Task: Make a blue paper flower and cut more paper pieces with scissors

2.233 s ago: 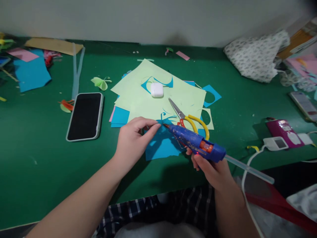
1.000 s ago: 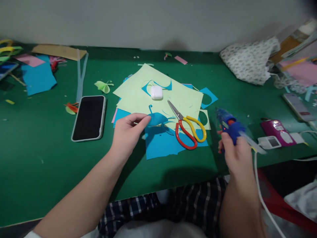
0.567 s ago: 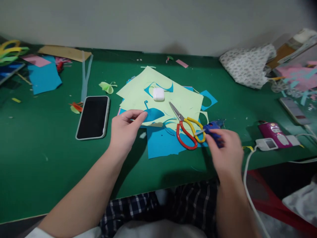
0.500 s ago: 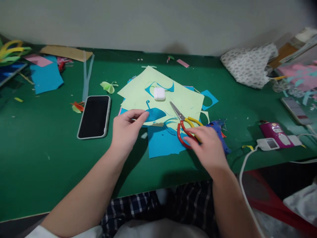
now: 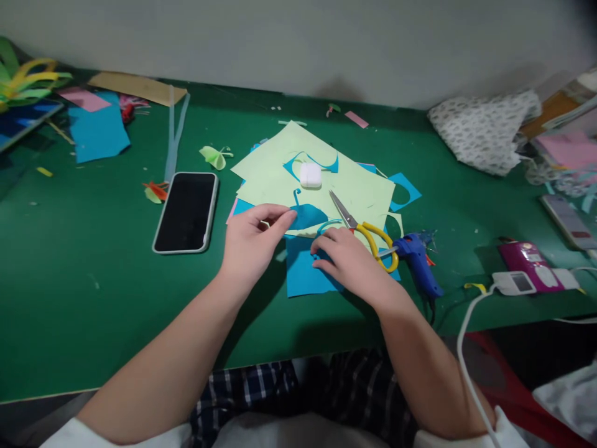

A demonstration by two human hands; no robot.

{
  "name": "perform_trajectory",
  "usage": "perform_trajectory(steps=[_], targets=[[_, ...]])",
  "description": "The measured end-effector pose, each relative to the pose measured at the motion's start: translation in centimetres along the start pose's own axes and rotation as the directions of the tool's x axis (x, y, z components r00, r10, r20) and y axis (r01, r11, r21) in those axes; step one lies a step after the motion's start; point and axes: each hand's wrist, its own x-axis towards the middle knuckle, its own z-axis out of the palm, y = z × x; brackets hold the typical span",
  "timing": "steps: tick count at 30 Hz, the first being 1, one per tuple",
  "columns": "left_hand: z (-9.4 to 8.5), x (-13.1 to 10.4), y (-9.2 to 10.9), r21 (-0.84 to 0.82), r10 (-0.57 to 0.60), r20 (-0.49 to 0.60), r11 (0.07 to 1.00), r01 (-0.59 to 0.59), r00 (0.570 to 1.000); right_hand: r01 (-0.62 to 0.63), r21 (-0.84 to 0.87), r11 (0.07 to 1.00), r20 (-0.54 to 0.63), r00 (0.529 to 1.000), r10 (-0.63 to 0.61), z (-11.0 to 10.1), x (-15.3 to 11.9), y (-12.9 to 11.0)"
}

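Observation:
In my left hand [image 5: 256,239], thumb and fingers pinch the left end of a blue paper cutout [image 5: 310,216], rounded, with a small curled stem on top. My right hand [image 5: 352,261] has its fingers apart and slightly bent. It hovers close above a blue paper sheet [image 5: 303,274] and thin curved blue scraps [image 5: 328,224]. Scissors [image 5: 368,229] lie just beyond the right hand, blades toward the far left, red handle mostly hidden behind that hand. Under all this are pale green sheets [image 5: 270,171], topped by a white earbud case [image 5: 310,175].
A smartphone [image 5: 186,211] lies left of the papers. On the right are a blue glue gun [image 5: 420,258], a purple device [image 5: 527,264] and a white cable [image 5: 466,323]. A patterned cloth pouch [image 5: 482,127] sits at the back right. Paper scraps [image 5: 100,134] lie at the back left.
My right hand has moved left, away from the scissors handles, toward the cutout. The scissors stay on the papers. My left hand keeps its pinch, and the whole view has shifted slightly.

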Motion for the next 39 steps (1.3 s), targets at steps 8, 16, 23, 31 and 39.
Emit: perform_trajectory(steps=[8,16,23,31,39], targets=[[0.0,0.0,-0.2,-0.009,-0.010,0.027,1.000,0.011,1.000,-0.023,0.003,1.000,-0.012,1.000,0.024,0.1,0.4,0.0],[0.0,0.0,0.0,-0.012,-0.009,0.018,1.000,0.009,1.000,-0.057,0.408,0.911,-0.065,0.994,0.092,-0.3,0.0,-0.1],[0.0,0.0,0.1,-0.021,-0.016,0.010,1.000,0.016,1.000,-0.138,0.929,0.344,0.067,0.976,0.210,-0.4,-0.5,-0.3],[-0.1,-0.4,0.2,0.068,0.004,0.048,0.998,-0.007,0.999,0.053,0.936,0.348,-0.161,0.944,0.287,-2.6,-1.4,-0.9],[0.4,-1.1,0.8,0.219,0.075,0.200,0.968,-0.119,0.977,0.027,0.776,0.630,-0.410,0.780,0.472,-2.8,-0.1,-1.3]])
